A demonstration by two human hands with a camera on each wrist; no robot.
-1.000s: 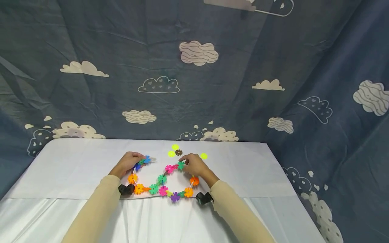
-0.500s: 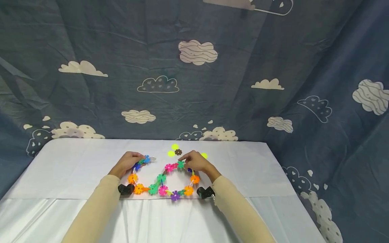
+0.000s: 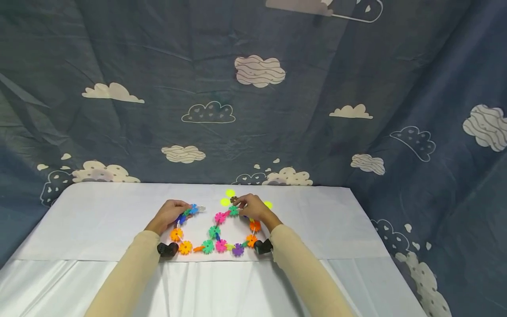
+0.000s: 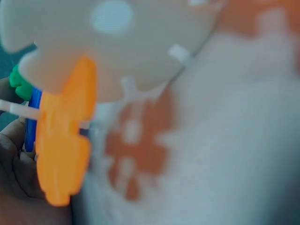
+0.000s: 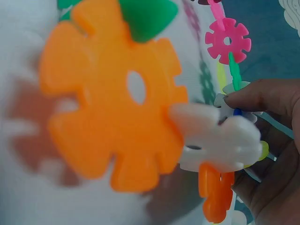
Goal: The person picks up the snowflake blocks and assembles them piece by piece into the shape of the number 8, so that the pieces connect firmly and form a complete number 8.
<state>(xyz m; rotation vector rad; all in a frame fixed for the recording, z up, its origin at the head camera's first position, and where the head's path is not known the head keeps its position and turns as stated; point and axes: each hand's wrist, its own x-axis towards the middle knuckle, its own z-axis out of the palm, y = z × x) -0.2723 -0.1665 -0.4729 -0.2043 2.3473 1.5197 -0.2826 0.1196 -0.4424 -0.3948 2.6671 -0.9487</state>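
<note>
A chain of colourful interlocking snowflake discs curves across the white table in the head view, with an orange disc [image 3: 176, 234] on its left side. My left hand [image 3: 166, 215] pinches the chain's left end by the blue disc [image 3: 193, 208]; a clear disc [image 3: 201, 208] sticks out past it. At the back of the right-hand loop, my right hand [image 3: 255, 208] holds the chain beside a green disc [image 3: 233, 210]. In the right wrist view its fingers grip a white disc [image 5: 219, 102], with a pink disc [image 5: 228, 41] beyond. A large orange disc [image 4: 63, 145] fills the left wrist view's near side.
Loose yellow discs [image 3: 225, 202] lie behind the chain, one of them [image 3: 268, 204] beyond my right hand. A brown disc [image 3: 234, 199] is close to the right fingertips. A dark cloud-print curtain [image 3: 277, 132] hangs behind the table [image 3: 119, 220].
My right hand has moved slightly back, drawing the green disc with it. The front of the right-hand loop has shifted right and away from me. My left hand keeps its hold.
</note>
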